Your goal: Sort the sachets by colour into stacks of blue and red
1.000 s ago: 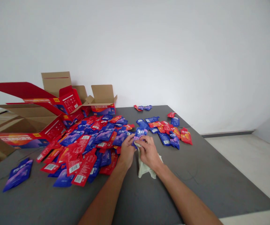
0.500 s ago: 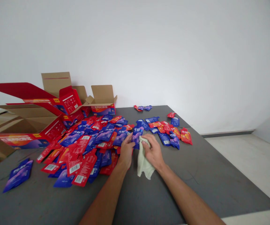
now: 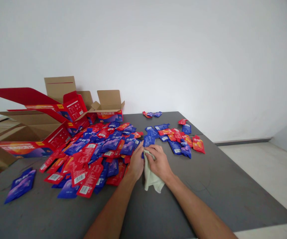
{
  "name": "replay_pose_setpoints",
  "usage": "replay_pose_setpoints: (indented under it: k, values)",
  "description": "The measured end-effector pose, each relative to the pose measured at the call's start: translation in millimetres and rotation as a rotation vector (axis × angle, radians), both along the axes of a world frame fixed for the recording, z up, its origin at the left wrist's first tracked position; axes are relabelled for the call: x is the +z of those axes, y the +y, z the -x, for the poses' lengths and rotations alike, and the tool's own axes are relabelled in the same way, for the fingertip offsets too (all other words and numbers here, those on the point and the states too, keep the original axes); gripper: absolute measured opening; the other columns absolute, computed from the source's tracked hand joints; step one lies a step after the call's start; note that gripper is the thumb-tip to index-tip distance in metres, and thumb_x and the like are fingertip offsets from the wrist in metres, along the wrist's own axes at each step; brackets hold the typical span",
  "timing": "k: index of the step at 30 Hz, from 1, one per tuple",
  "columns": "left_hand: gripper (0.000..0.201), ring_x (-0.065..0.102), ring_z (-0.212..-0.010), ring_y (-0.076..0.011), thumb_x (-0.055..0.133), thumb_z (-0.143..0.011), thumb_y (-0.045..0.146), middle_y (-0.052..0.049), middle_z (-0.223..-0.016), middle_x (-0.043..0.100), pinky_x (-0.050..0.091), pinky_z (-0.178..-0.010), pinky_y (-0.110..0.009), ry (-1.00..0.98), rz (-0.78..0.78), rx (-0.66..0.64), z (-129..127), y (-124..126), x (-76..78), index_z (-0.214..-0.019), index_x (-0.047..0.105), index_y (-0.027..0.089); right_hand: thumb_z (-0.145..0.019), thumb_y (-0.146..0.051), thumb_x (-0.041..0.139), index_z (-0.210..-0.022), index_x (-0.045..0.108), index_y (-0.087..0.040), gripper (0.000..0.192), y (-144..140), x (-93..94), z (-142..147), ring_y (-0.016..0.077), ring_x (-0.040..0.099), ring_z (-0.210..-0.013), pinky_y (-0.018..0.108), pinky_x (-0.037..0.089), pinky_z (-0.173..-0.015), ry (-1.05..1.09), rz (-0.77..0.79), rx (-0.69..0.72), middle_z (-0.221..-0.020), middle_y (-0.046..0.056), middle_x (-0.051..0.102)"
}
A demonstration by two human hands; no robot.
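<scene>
A small blue foil sachet with white lettering [image 3: 147, 142] is held upright just above the dark grey table top [image 3: 208, 186], near the middle of the table and at the right edge of the big heap of sachets. The left hand [image 3: 136, 162] has its fingers curled around the sachet's left side, gripping it. The right hand [image 3: 159, 162] is closed on a pale green crumpled cloth [image 3: 151, 177], pressing the cloth's upper end against the sachet's lower part while the rest of the cloth hangs down between the two wrists and touches the table. Left of the hands sprawls the loose pile of red and blue foil sachets [image 3: 91, 156], several showing white barcode labels. A smaller scatter of red and blue sachets [image 3: 180, 137] lies to the right, apart from the pile. Behind the pile, against the white wall, stand open red-printed cardboard cartons [image 3: 66, 109] with their brown flaps raised.
</scene>
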State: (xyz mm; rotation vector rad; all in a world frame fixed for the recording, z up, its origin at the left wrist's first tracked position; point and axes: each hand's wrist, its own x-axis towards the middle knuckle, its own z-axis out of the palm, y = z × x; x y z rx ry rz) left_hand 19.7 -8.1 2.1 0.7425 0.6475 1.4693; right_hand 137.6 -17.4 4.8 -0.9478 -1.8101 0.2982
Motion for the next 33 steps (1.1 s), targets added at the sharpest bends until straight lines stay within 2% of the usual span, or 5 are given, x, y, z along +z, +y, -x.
replay_pose_setpoints:
  k: [4, 8, 11, 26, 33]
  values:
    - [0.051, 0.065, -0.105, -0.02, 0.072, -0.075, 0.022, -0.007, -0.119, 0.071, 0.049, -0.093, -0.03, 0.035, 0.051, -0.064, 3.0, -2.4, 0.9, -0.126, 0.066, 0.021, -0.092, -0.018, 0.054, -0.112, 0.071, -0.024, 0.027, 2.9, 4.1, -8.4, 0.0231, 0.055, -0.105, 0.039, 0.047, -0.094, -0.023, -0.009, -0.119, -0.111, 0.009, 0.063]
    - [0.058, 0.067, -0.094, -0.0209, 0.074, -0.071, 0.02, -0.009, -0.118, 0.07, 0.052, -0.082, -0.031, 0.138, 0.074, -0.253, 3.7, -7.2, 1.8, -0.128, 0.065, 0.02, -0.094, -0.022, 0.052, -0.115, 0.07, -0.022, 0.027, 11.4, 10.5, -30.3, 0.0243, 0.053, -0.107, 0.041, 0.045, -0.097, 0.024, -0.036, -0.316, -0.114, 0.01, 0.061]
    - [0.058, 0.067, -0.093, -0.0216, 0.073, -0.071, 0.021, -0.01, -0.12, 0.069, 0.052, -0.08, -0.032, 0.171, 0.075, -0.297, 2.7, -9.1, 3.0, -0.128, 0.066, 0.02, -0.094, -0.023, 0.052, -0.115, 0.07, -0.021, 0.028, 15.4, 11.1, -39.9, 0.0243, 0.053, -0.106, 0.042, 0.044, -0.097, 0.034, -0.053, -0.364, -0.113, 0.01, 0.061]
    - [0.034, 0.064, -0.107, -0.0197, 0.065, -0.087, 0.034, -0.008, -0.119, 0.069, 0.052, -0.088, -0.029, -0.041, 0.053, -0.223, 3.9, -12.7, 17.1, -0.118, 0.069, 0.02, -0.09, -0.014, 0.053, -0.106, 0.073, -0.025, 0.028, 1.0, 4.1, -10.8, 0.0236, 0.055, -0.101, 0.041, 0.047, -0.091, -0.039, -0.059, -0.063, -0.107, 0.007, 0.065]
    - [0.029, 0.065, -0.104, -0.0163, 0.07, -0.08, 0.024, -0.006, -0.114, 0.07, 0.05, -0.092, -0.026, -0.078, 0.039, -0.057, 2.4, -5.1, 11.9, -0.109, 0.07, 0.017, -0.088, -0.01, 0.054, -0.108, 0.072, -0.026, 0.031, -5.6, 6.4, -2.8, 0.0225, 0.055, -0.102, 0.04, 0.046, -0.092, -0.088, -0.042, 0.087, -0.106, 0.006, 0.065]
